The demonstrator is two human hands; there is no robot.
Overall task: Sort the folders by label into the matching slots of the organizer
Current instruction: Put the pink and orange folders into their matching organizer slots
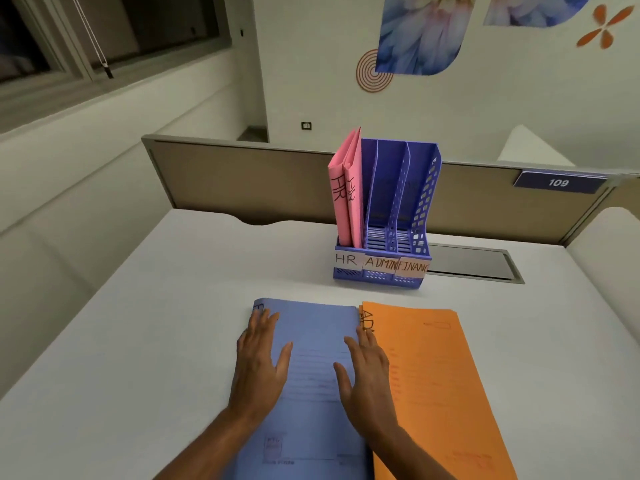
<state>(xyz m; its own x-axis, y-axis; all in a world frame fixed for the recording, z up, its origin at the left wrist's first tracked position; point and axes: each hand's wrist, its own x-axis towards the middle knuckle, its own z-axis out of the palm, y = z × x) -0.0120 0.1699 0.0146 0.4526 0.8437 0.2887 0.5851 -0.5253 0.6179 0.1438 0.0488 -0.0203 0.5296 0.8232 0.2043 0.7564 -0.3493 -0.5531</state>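
Pink HR folders [344, 195] in a perforated purple organizer [398, 216] — blue folder [311, 341], orange folder [433, 375] on the white desk [138, 323].

The white tabletop [156, 306] carries a purple organizer [384, 268] near its far edge, beside a grey metal flap [471, 263] set into the top. Closer in, a blue folder [311, 375] and an orange folder [433, 393] lie flat side by side, touching along one long edge. More orange sheets peek out under the orange folder.
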